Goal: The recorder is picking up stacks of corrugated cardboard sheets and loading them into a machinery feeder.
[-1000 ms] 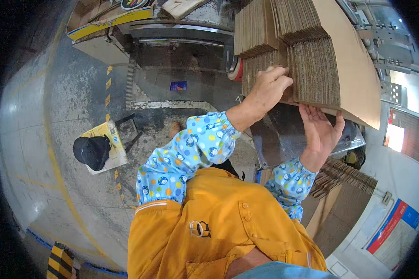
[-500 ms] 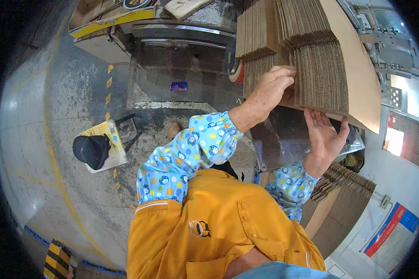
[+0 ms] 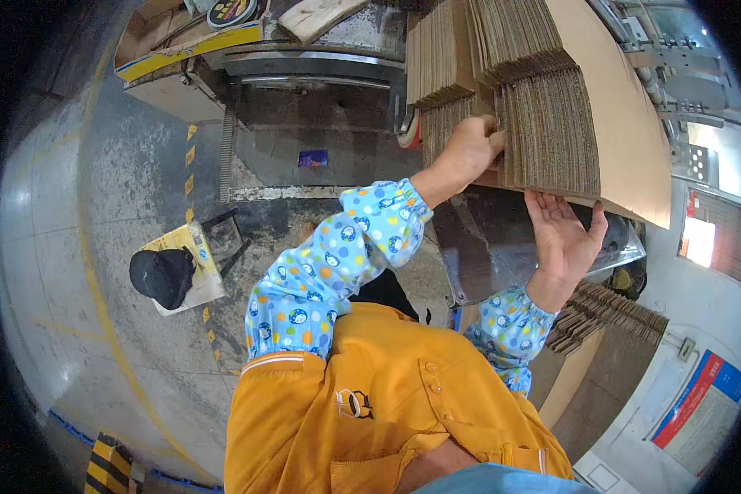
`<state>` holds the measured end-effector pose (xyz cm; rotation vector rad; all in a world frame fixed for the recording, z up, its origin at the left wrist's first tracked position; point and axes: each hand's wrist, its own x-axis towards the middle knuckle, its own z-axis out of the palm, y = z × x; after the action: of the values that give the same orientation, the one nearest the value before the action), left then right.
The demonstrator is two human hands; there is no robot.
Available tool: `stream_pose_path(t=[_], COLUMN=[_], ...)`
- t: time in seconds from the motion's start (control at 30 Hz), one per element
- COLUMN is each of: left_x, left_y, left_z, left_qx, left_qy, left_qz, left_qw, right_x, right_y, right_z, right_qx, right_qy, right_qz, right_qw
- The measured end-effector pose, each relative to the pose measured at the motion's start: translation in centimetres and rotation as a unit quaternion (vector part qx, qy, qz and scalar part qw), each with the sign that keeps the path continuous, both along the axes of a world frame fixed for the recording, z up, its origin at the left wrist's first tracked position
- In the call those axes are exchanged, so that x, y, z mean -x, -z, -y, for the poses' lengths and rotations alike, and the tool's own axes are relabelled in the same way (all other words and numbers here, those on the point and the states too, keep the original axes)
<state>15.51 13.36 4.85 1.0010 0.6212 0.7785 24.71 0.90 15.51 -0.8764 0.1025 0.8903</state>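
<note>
While the left hand [image 3: 469, 152] grips the near edge of a tall brown stack of flattened corrugated cardboard sheets [image 3: 543, 115] at far right, the right hand [image 3: 561, 235] spreads open-palmed, fingers touching its underside.

A worker in an orange button-up shirt [image 3: 387, 412], seen from above. The shirt has a row of small matching buttons down a placket, short sleeves edged with a thin pale stripe, and a small dark emblem on the chest. Over both forearms run light-blue sleeve covers: the left cover [image 3: 337, 263] and the right cover [image 3: 506, 329] are printed with dots in orange, yellow, white and darker blue, and gathered with elastic at the wrists. The left hand [image 3: 469, 148] and right hand [image 3: 560, 239] are bare, without gloves. A strip of light-blue cloth shows at the lower edge.
</note>
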Motion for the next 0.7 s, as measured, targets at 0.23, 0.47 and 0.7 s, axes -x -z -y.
stream_pose_path(t=[0.23, 0.47, 0.7], left_x=[-1.5, -1.3, -0.2], left_y=[1.0, 1.4, 1.2], left_z=[0.0, 0.7, -0.3], left_qx=[-0.086, -0.036, -0.109], left_qy=[-0.072, -0.071, -0.066], left_qz=[-0.073, -0.036, -0.110], left_qw=[0.991, 0.996, 0.986], right_x=[0.4, 1.8, 1.5], right_y=[0.7, 0.7, 1.8], right_z=[-0.5, -0.7, -0.6], right_qx=[0.039, 0.059, 0.072], right_qy=[0.030, 0.021, -0.019], right_qz=[0.027, 0.086, 0.147], right_qw=[0.998, 0.994, 0.986])
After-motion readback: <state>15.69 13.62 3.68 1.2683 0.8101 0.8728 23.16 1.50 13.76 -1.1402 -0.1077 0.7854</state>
